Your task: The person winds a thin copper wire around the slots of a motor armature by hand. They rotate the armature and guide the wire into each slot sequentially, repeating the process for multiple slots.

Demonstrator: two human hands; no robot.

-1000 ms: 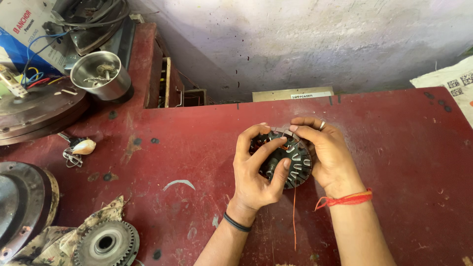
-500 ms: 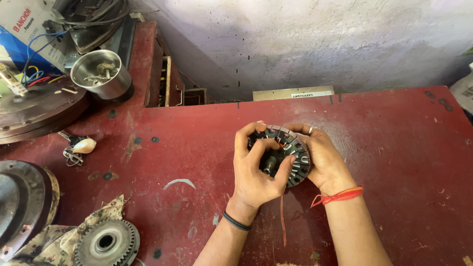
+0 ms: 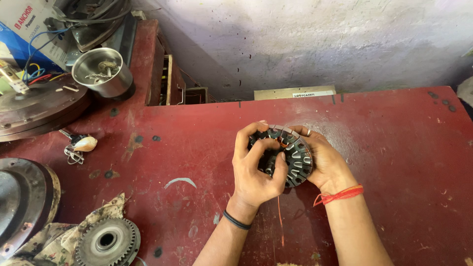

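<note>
At far left a dark disc (image 3: 22,207) lies on the red table (image 3: 394,148), with a gear (image 3: 106,241) on a rag (image 3: 54,241) beside it; above sit a steel cup (image 3: 102,71) and a shell keyring (image 3: 81,145). At mid-table the left hand (image 3: 256,172) curls its fingers over the stator (image 3: 290,157), thumb pressed on its face. The right hand (image 3: 325,162) cups the stator's other edge, fingers closed round it. A copper wire (image 3: 280,221) hangs below.
</note>
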